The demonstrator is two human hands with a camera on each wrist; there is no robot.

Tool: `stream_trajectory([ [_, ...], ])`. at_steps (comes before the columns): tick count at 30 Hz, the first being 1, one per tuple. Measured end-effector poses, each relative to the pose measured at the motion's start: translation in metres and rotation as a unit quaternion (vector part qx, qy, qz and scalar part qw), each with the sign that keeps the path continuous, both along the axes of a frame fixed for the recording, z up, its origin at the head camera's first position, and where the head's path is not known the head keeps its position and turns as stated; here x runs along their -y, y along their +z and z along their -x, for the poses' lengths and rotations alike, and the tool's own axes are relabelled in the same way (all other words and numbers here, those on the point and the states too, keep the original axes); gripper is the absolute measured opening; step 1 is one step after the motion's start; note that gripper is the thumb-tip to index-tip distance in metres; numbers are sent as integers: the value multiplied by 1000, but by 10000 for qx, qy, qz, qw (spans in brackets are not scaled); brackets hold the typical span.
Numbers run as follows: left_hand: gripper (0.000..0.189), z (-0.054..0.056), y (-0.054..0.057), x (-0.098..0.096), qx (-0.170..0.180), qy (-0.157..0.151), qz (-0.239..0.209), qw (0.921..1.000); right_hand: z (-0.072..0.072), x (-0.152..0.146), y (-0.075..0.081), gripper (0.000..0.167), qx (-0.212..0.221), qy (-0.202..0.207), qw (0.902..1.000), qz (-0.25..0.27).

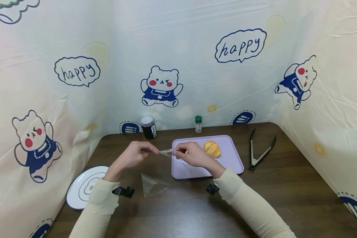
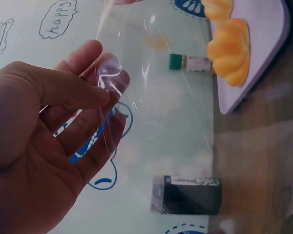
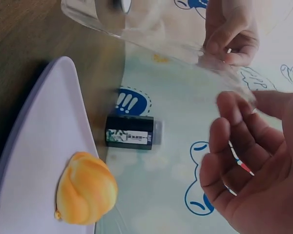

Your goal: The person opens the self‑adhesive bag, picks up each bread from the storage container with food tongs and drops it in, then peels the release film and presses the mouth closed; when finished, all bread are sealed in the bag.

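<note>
A clear plastic bag (image 1: 167, 152) is stretched between both hands, above the table and by the tray's left side. My left hand (image 1: 136, 153) pinches one side of its edge between thumb and fingers. Opposite it, my right hand (image 1: 193, 154) pinches the other side, over the lilac tray (image 1: 230, 158). Below the hands, a clear plastic corner (image 1: 153, 187) shows against the tabletop. On the tray lies a striped yellow bread roll (image 1: 212, 149); another bread roll (image 2: 218, 9), mostly hidden by my right hand in the head view, shows in the left wrist view.
Tongs (image 1: 255, 160) lie spread at the tray's right. At the table's back edge stand a black jar (image 1: 149, 131) with a pale lid and a small green-capped bottle (image 1: 198, 124). A white plate (image 1: 76, 192) lies at the left, partly behind my left sleeve.
</note>
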State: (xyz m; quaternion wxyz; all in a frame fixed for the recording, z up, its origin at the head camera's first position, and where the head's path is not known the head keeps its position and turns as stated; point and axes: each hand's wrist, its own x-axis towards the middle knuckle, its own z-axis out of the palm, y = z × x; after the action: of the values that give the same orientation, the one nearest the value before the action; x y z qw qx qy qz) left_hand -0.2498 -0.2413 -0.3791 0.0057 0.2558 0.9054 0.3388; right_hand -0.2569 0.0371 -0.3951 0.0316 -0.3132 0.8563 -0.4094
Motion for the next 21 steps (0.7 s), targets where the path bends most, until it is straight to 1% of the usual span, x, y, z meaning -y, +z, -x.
stream_trajectory([
  [2,38,0,-2,-3,-61,44,62,10000,1,2,-1,16,-31,-67,10000,35],
  [4,33,-1,-5,-7,-235,132,169,9995,2,3,-2,15,-58,-183,9998,12],
  [8,20,-5,-8,-18,-826,396,391,9950,3,4,-4,15,-155,-376,9992,-52],
  [10,20,-8,-9,-26,-1076,503,403,9921,3,4,-5,15,-200,-440,9988,-65],
  [11,22,-9,-10,-30,-1147,552,382,9911,3,4,-5,15,-213,-448,9988,-59],
  [14,34,-12,-13,-44,-1164,611,342,9907,2,5,-5,16,-206,-439,9988,-58],
  [18,52,-16,-21,-59,-937,730,455,9919,1,5,-4,17,-180,-376,9991,-43],
  [21,59,-18,-28,-67,-839,837,513,9916,1,6,-5,19,-159,-330,9993,-52],
])
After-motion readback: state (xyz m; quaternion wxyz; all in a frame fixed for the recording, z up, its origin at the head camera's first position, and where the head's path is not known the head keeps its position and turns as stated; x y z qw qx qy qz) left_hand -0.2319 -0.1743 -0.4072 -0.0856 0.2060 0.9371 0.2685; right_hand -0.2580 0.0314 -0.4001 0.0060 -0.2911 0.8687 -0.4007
